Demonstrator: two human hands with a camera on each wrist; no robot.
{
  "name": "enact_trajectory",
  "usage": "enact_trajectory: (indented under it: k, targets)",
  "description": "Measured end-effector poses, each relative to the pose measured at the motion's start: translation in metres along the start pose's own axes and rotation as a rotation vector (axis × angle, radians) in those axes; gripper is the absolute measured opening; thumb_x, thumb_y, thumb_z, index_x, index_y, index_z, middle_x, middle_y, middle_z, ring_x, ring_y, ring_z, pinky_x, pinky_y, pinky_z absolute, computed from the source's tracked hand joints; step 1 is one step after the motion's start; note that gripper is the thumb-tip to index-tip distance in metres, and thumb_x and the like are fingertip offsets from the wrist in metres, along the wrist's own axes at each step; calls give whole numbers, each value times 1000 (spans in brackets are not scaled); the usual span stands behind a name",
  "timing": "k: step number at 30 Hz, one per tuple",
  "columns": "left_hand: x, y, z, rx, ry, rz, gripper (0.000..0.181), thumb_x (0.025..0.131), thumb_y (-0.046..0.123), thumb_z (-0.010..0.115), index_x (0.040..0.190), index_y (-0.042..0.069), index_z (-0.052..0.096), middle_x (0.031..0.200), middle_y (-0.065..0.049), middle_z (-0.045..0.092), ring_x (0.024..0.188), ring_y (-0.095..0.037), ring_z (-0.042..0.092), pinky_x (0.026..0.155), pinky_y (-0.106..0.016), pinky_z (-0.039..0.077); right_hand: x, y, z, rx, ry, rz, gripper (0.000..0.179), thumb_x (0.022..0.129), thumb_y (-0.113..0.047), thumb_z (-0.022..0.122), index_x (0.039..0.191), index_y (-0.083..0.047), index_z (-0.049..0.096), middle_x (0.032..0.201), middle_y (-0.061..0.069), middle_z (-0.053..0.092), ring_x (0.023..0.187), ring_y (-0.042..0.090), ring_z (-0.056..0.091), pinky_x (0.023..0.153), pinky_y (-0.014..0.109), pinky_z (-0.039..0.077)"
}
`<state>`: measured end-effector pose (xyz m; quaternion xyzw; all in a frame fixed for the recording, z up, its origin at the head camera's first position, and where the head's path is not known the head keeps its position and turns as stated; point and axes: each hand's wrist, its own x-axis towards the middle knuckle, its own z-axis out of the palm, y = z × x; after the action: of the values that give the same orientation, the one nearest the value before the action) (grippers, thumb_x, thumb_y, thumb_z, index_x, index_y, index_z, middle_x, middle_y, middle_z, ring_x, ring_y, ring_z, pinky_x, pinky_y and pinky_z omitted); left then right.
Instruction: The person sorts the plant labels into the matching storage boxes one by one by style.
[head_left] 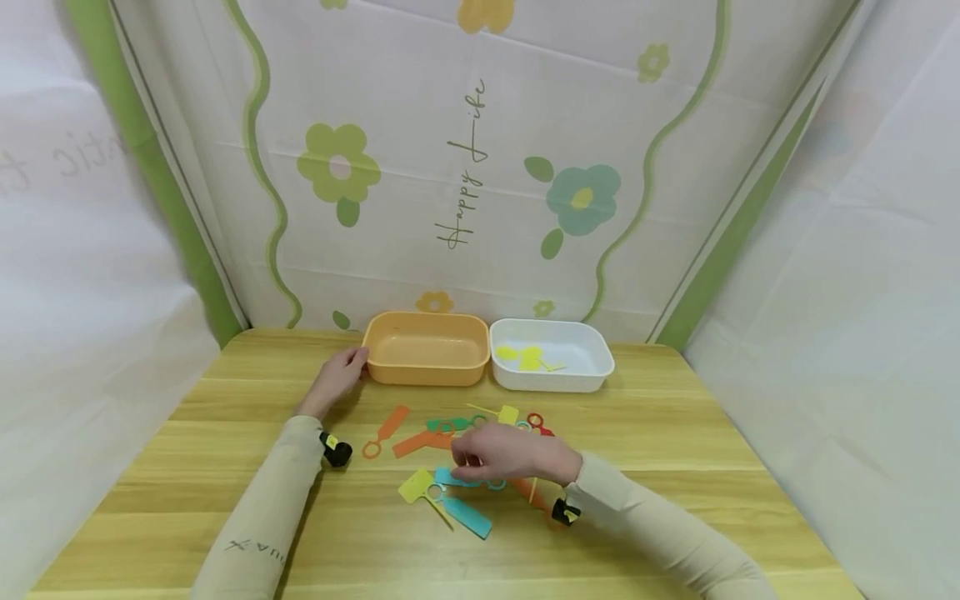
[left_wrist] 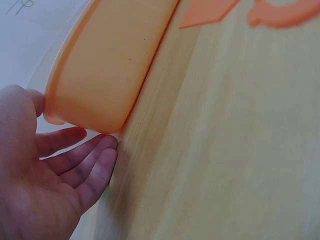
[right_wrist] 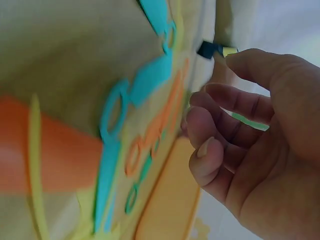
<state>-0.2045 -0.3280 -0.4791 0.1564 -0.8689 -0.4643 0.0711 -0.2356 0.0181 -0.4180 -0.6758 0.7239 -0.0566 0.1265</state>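
Plainly readable on the curtain (head_left: 405, 108): "Happy Life", running sideways up the cloth. On the left sleeve (head_left: 258, 508), lettering only partly legible. On the table (head_left: 375, 550), two tubs: one orange tub (head_left: 427, 375) and one white tub (head_left: 551, 382), with at least three yellow tags (head_left: 530, 358) inside the latter. Lying loose in front: at least three orange tags (head_left: 393, 422), two blue tags (head_left: 468, 517), two more yellow, one green tag (head_left: 438, 425), one red tag (head_left: 547, 432); cannot tell the full count. Just above these, right hand (head_left: 513, 452) with fingers loosely curled, holding nothing visible. At the orange tub's left end, left hand (head_left: 341, 379), touching with fingers nearly straight.
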Motion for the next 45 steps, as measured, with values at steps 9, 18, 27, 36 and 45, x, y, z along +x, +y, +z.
enact_trajectory:
  k: [9, 18, 27, 36, 45]
  targets:
    - [2, -3, 0, -7, -7, -3, 66, 105, 53, 26, 144, 5, 44, 133, -20, 57, 120, -33, 56, 103, -48, 44, 3, -20, 22, -70, -45, -45, 29, 100, -42, 54, 78, -23, 54, 62, -14, 44, 53, -3, 36, 49, 12, 27]
    - [-1, -3, 2, 14, 6, 1, 62, 105, 51, 26, 142, 5, 47, 131, -19, 58, 119, -33, 55, 104, -50, 43, 1, -38, 34, -224, -68, 2, 38, 98, -54, 51, 73, -25, 49, 57, -17, 40, 47, -4, 35, 41, 16, 27]
    - [-3, -1, 3, -7, 7, -6, 64, 105, 52, 26, 144, 5, 44, 134, -19, 56, 121, -33, 55, 106, -50, 42, 2, -43, 37, -260, -87, 61, 36, 97, -50, 54, 71, -26, 46, 54, -17, 38, 44, -3, 35, 38, 18, 26]
    - [-1, -2, 1, 6, 11, 0, 64, 105, 53, 26, 144, 5, 45, 132, -19, 57, 120, -33, 55, 105, -49, 42, 4, -44, 35, -255, -106, 66, 26, 96, -33, 59, 73, -24, 49, 53, -14, 38, 43, -1, 35, 37, 18, 27]
    - [-2, -1, 2, -1, 21, 4, 61, 106, 49, 27, 142, 5, 47, 131, -19, 59, 118, -32, 56, 103, -48, 44, 1, -43, 28, -194, -117, 42, 25, 99, -27, 55, 75, -22, 50, 57, -13, 37, 47, -1, 32, 41, 16, 25]
